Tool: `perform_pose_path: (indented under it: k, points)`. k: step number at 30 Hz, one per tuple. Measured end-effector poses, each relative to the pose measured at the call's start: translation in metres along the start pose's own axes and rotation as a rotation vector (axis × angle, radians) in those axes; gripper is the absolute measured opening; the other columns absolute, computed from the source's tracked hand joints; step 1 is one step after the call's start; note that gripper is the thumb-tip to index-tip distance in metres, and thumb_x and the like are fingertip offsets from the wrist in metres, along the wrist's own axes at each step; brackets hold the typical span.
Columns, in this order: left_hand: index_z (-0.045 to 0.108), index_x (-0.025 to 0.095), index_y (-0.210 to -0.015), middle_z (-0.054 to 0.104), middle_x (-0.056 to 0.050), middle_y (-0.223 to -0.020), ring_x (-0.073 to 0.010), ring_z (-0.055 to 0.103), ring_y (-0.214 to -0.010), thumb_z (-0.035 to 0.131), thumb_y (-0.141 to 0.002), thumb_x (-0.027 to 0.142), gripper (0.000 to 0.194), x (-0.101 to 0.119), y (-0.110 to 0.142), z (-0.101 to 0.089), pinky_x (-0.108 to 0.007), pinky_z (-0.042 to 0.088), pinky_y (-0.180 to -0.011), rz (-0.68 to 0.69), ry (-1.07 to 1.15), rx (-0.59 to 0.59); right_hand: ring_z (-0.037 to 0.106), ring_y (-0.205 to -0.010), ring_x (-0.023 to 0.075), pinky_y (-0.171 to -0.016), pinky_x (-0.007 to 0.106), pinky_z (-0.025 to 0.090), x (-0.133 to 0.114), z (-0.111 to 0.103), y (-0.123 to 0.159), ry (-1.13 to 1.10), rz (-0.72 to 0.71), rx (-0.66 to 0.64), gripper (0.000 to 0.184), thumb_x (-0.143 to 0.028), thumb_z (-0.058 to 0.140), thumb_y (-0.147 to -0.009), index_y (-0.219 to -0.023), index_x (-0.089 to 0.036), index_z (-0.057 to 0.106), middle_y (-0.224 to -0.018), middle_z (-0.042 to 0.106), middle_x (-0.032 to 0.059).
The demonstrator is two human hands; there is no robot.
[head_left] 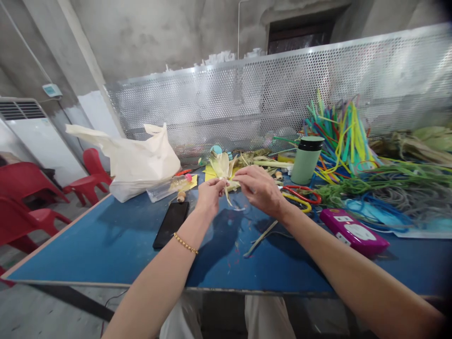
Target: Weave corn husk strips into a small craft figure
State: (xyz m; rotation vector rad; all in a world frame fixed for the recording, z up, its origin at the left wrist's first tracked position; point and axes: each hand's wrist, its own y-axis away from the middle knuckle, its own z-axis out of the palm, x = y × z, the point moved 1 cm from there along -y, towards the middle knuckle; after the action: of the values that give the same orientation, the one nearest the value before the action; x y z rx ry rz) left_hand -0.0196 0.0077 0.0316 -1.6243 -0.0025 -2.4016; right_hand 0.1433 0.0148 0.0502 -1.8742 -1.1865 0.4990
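Note:
A pale yellow-green piece that looks like a flower of dried husk stands up above the table, its petals spread. My left hand pinches it at the base, fingers closed. My right hand is close beside it on the right, fingers bent and pinched together at the same base; a thin strip hangs below, and what those fingertips hold is too small to make out. Under my right wrist a pale green strip lies on the blue table. Red-handled scissors lie just right of my right hand.
A white plastic bag, a clear bottle and a black phone are on the left. At right stand a green tumbler, a purple box, colourful pipe cleaners and tangled cords. A perforated metal panel runs behind.

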Motion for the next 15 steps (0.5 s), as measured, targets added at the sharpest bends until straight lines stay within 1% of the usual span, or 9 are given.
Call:
perform_pose_path:
  k: [3, 6, 9, 11, 13, 15]
  points:
    - [0.065, 0.012, -0.064, 0.056, 0.002, -0.057, -0.0047, 0.036, -0.049, 0.077, -0.061, 0.015, 0.013, 0.002, 0.001, 0.001, -0.023, 0.024, -0.049, -0.005, 0.036, 0.042, 0.056, -0.088, 0.0213, -0.078, 0.036, 0.04, -0.012, 0.004, 0.0, 0.118, -0.083, -0.1, 0.022, -0.016, 0.051, -0.095, -0.105, -0.021, 0.07, -0.098, 0.069, 0.0083]
    - [0.067, 0.011, -0.065, 0.058, 0.002, -0.059, -0.0042, 0.035, -0.049, 0.076, -0.061, 0.016, 0.011, 0.003, 0.005, 0.002, -0.023, 0.022, -0.048, -0.022, 0.052, 0.052, 0.051, -0.085, 0.0208, -0.076, 0.036, 0.035, -0.017, 0.009, 0.001, 0.205, -0.125, -0.125, 0.019, -0.02, 0.053, -0.096, -0.103, -0.021, 0.07, -0.093, 0.066, 0.0074]
    - [0.068, 0.012, -0.065, 0.061, 0.0, -0.062, -0.0052, 0.041, -0.052, 0.078, -0.059, 0.015, 0.012, 0.004, 0.009, 0.005, -0.023, 0.026, -0.051, -0.046, 0.073, 0.06, 0.05, -0.084, 0.0199, -0.076, 0.036, 0.033, -0.018, 0.011, 0.002, 0.231, -0.153, -0.115, 0.018, -0.02, 0.053, -0.096, -0.101, -0.023, 0.07, -0.09, 0.065, 0.0062]
    - [0.068, 0.012, -0.066, 0.062, 0.0, -0.063, -0.0059, 0.045, -0.054, 0.079, -0.057, 0.015, 0.015, 0.004, 0.011, 0.007, -0.022, 0.029, -0.053, -0.058, 0.086, 0.066, 0.051, -0.084, 0.0195, -0.077, 0.036, 0.033, -0.019, 0.01, 0.002, 0.224, -0.144, -0.093, 0.018, -0.018, 0.052, -0.096, -0.098, -0.024, 0.07, -0.089, 0.065, 0.0057]
    - [0.067, 0.013, -0.065, 0.062, 0.001, -0.063, -0.0056, 0.045, -0.054, 0.08, -0.055, 0.014, 0.016, 0.004, 0.012, 0.008, -0.022, 0.03, -0.053, -0.057, 0.082, 0.068, 0.052, -0.083, 0.0192, -0.076, 0.036, 0.034, -0.02, 0.01, 0.001, 0.186, -0.102, -0.049, 0.017, -0.018, 0.053, -0.095, -0.092, -0.023, 0.069, -0.089, 0.065, 0.0057]
    - [0.067, 0.013, -0.064, 0.06, 0.002, -0.061, -0.0051, 0.042, -0.052, 0.08, -0.055, 0.013, 0.015, 0.003, 0.012, 0.009, -0.022, 0.028, -0.052, -0.054, 0.069, 0.065, 0.054, -0.084, 0.0192, -0.076, 0.036, 0.036, -0.021, 0.012, 0.0, 0.101, -0.012, 0.031, 0.015, -0.02, 0.055, -0.094, -0.085, -0.022, 0.067, -0.089, 0.066, 0.006]
